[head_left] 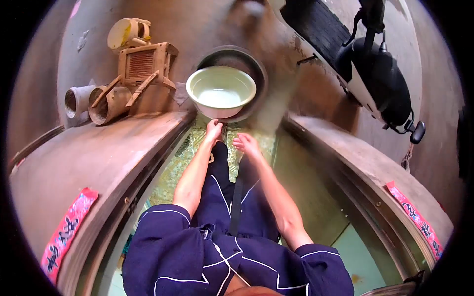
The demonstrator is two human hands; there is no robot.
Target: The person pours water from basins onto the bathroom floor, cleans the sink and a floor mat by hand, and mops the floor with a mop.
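Note:
A pale green-white plastic basin (221, 88) sits in front of and partly over a larger dark basin (259, 74). My left hand (214, 130) is closed just below the near rim of the pale basin; what its fingers hold, if anything, is hidden. Beside it on the right, my right hand (247, 144) hangs with its fingers loosely bent and apart, touching nothing that I can see. Both hands are over the doorway, above my dark trouser legs (217, 172).
A wooden stool (143, 64) and two cylinders, one white (78, 102) and one brown (109, 104), stand at the left. A black scooter (380, 74) is parked at the right. Door frames with pink paper strips (69, 234) flank me.

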